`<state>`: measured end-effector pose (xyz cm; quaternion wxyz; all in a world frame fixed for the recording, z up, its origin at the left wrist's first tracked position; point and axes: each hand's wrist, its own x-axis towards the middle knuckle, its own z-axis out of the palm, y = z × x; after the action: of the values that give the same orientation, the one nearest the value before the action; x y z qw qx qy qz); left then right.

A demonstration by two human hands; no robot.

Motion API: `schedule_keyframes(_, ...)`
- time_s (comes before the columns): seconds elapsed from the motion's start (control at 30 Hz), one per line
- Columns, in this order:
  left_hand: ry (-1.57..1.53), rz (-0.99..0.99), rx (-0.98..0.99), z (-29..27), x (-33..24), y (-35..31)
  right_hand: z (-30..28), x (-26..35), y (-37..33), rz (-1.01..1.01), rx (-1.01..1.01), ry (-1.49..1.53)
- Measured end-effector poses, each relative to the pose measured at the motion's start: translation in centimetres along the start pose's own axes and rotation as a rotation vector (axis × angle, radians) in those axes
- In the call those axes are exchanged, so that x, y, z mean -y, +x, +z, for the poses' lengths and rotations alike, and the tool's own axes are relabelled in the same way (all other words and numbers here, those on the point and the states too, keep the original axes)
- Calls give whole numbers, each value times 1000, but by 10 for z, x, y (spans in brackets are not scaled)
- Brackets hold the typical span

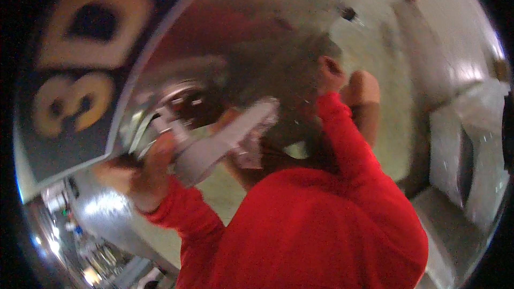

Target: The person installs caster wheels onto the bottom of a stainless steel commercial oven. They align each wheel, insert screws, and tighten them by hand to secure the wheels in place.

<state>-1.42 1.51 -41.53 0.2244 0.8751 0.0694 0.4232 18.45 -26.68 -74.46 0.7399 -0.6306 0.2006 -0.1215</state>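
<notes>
The picture is blurred by motion. At the left my left hand, in a red sleeve, has its fingers curled beside a shiny metal piece. Close to that hand, a pale grey-pink strip runs to the right, like cloth or wrapping; its kind is unclear. I cannot make out what those fingers grip. Farther off, right of centre, my right hand is closed at the edge of a large dark surface. Whether it holds a part of that surface does not show.
A dark panel with large yellow characters and a pale rim stands at the left. Clear plastic-like wrapping lines the right side. A small black object lies on the greenish floor. Cluttered small items fill the lower left.
</notes>
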Motion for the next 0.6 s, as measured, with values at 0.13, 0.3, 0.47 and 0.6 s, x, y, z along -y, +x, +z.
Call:
schedule_keyframes(0.13,-87,-134,179,1,-20,12,11,141,-45,38,260,244)
schedule_keyframes(0.3,-154,-61,133,11,-32,24,35,236,-109,-276,754,439)
schedule_keyframes(0.47,-288,-184,179,7,-40,24,72,276,-119,-803,1054,251)
schedule_keyframes(0.6,-150,-15,163,4,-38,29,90,284,-117,-1018,1067,257)
